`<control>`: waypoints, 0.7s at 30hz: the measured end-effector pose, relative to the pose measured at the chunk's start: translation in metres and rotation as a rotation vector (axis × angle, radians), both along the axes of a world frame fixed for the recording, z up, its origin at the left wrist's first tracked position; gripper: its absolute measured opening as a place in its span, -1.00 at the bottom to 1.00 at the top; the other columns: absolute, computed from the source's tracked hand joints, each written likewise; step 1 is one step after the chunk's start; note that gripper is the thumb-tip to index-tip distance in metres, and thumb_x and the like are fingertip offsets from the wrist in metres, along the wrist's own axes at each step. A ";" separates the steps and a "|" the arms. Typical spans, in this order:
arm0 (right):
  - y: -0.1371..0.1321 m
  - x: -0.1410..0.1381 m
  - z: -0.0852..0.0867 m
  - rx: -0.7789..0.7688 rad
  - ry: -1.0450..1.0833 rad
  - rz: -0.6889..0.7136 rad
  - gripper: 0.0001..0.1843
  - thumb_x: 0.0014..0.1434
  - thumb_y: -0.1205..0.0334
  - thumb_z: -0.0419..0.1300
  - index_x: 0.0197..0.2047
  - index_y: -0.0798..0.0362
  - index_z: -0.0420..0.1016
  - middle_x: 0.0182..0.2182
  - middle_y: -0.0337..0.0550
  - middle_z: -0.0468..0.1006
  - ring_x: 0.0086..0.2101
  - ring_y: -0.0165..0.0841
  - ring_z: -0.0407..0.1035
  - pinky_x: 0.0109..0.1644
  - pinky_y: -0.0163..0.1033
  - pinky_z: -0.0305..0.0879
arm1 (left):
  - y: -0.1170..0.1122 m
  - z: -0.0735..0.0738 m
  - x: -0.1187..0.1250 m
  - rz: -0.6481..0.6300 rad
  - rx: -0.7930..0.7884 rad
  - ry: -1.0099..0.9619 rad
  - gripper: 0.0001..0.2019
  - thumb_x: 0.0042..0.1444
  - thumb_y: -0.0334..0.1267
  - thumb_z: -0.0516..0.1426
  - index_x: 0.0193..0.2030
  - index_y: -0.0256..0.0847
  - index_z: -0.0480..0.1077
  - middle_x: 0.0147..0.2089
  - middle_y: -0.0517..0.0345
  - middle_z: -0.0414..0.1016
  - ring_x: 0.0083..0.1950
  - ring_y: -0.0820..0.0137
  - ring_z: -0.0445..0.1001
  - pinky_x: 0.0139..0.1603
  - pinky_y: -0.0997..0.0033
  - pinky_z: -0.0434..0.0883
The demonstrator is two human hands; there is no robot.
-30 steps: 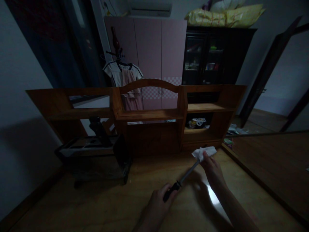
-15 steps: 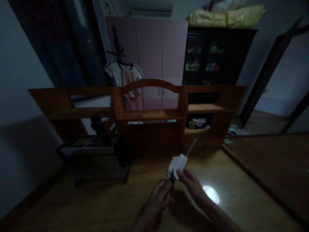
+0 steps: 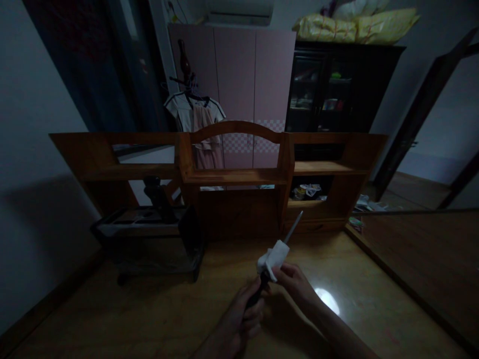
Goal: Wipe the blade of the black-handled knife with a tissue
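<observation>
My left hand (image 3: 241, 319) is wrapped round the dark handle of a thin metal rod tool (image 3: 292, 228) that points up and to the right. My right hand (image 3: 294, 281) pinches a white tissue (image 3: 273, 258) folded around the rod just above the handle. Both hands hover over a wooden desk top (image 3: 157, 319) in a dim room. The rod's bare tip sticks out beyond the tissue.
A wooden shelf unit (image 3: 232, 174) stands along the back of the desk, with small items (image 3: 307, 191) in its right cubby. A dark tray-like object (image 3: 142, 227) sits at the left. A bright light spot (image 3: 327, 300) lies on the desk right of my hands. Wardrobes stand behind.
My right hand slid the tissue from the rod's tip down to its base near the handle. The rod tilted more upright, and both hands drew closer together.
</observation>
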State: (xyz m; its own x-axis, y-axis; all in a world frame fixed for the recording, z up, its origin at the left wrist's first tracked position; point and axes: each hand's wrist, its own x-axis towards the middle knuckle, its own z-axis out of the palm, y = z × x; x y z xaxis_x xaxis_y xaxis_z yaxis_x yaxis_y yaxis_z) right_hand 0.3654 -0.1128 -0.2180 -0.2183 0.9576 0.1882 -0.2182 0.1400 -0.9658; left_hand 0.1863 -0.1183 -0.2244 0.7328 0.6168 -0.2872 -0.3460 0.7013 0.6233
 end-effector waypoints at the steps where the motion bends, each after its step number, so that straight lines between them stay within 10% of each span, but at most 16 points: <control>1: 0.001 0.001 0.000 -0.005 -0.024 -0.023 -0.73 0.24 0.17 0.13 -0.26 0.27 0.46 -0.33 -0.05 0.39 -0.30 -0.33 0.26 -0.20 -0.32 0.17 | 0.000 0.000 0.001 0.023 0.035 0.024 -0.63 0.17 0.05 -0.03 -0.15 -0.26 0.15 -0.66 0.30 -0.29 -0.71 0.62 -0.30 -0.73 0.61 -0.22; 14: 0.002 0.019 0.000 0.254 -0.520 -0.223 -0.74 0.24 0.16 0.10 -0.28 0.14 0.52 -0.38 -0.15 0.44 -0.32 -0.26 0.34 -0.27 -0.33 0.19 | 0.003 -0.009 0.009 0.329 0.553 0.525 -0.54 0.13 0.10 -0.03 -0.07 -0.30 0.18 -0.55 0.25 -0.01 -0.61 0.61 -0.01 -0.64 0.59 0.00; 21: 0.000 0.006 -0.001 0.093 -0.194 -0.141 -0.70 0.21 0.10 0.14 -0.29 0.22 0.49 -0.38 -0.09 0.42 -0.32 -0.28 0.31 -0.26 -0.32 0.20 | 0.000 -0.004 0.005 0.413 1.074 0.891 -0.68 0.22 -0.02 -0.09 -0.08 -0.19 0.28 -0.16 0.14 0.36 -0.15 0.49 0.36 -0.15 0.58 0.23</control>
